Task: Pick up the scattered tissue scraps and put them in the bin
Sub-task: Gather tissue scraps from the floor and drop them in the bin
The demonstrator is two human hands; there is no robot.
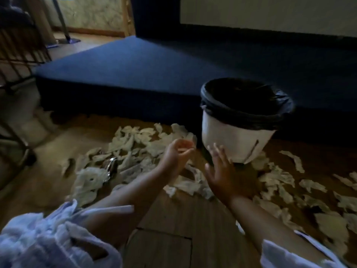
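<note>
Many torn whitish tissue scraps [135,149] litter floor [173,219].

The wood floor [173,219] holds everything. Torn tissue scraps [135,147] lie all over it, from nine o'clock through the middle to four o'clock. A white bin [235,140] with a black bag [245,105] stands at about one o'clock, with scraps touching its foot. A small shiny thing [111,165] lies among the scraps at nine o'clock. A dark blue mat [144,70] lies at twelve o'clock.
</note>
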